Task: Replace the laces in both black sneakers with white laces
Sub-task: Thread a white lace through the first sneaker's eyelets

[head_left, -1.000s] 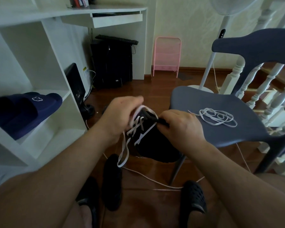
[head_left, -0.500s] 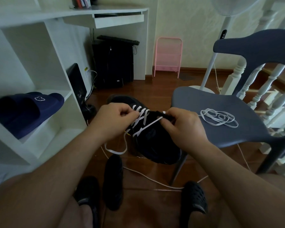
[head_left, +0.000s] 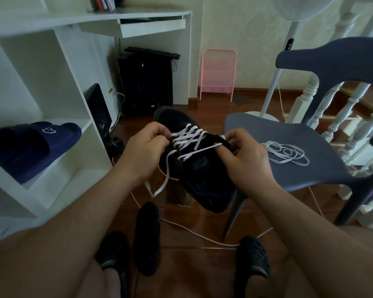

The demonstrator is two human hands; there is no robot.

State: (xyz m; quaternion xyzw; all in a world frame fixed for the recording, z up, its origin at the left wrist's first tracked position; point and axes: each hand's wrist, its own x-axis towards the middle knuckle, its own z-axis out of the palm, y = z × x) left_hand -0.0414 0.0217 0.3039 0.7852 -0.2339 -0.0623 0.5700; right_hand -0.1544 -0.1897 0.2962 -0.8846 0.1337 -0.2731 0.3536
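Observation:
I hold a black sneaker (head_left: pixel 205 179) in the air in front of me, toe pointing away. A white lace (head_left: pixel 186 139) crosses several of its eyelets. My left hand (head_left: pixel 144 153) pinches the lace at the shoe's left side, and a loop of its loose end (head_left: pixel 159 189) hangs below. My right hand (head_left: pixel 243 158) grips the shoe's right edge and pinches the other lace end there. The second black sneaker (head_left: pixel 146 237) lies on the floor between my feet. A spare white lace (head_left: pixel 286 153) lies coiled on the blue-grey chair seat (head_left: pixel 323 168).
White shelving (head_left: pixel 58 151) at left holds navy slippers (head_left: pixel 30 145). A dark computer tower (head_left: pixel 146 84) stands under the white desk. A pink rack (head_left: pixel 218 74), a fan stand (head_left: pixel 274 87) and stair balusters (head_left: pixel 353 117) are behind. A thin cable (head_left: pixel 194 233) crosses the wooden floor.
My left hand has come down from above the shoe to its left side, drawing the lace tighter. The shoe has tipped so more laced eyelets show. The hanging loop is shorter.

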